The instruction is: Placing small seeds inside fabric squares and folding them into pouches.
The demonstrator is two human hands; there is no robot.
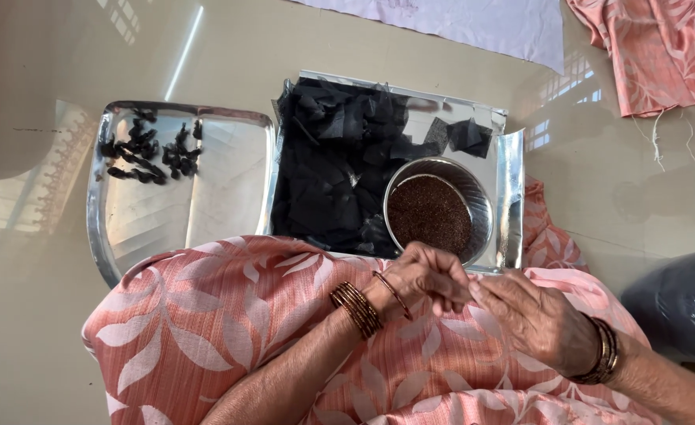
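My left hand [427, 277] and my right hand [532, 315] meet over my lap, fingertips pinched together around something small that the fingers hide. Both wrists wear bangles. Just beyond the hands a round steel bowl [481, 197] of dark brown seeds sits in a steel tray [511, 189] heaped with black net fabric pieces [335, 165]. To the left a second steel tray [229, 189] holds several small black tied bundles [147, 153] in its far left corner.
My lap is covered by salmon cloth with a white leaf print [229, 330]. More salmon cloth [654, 47] and a pale sheet [473, 20] lie at the far edge of the glossy floor. A dark bag [682, 303] sits at the right.
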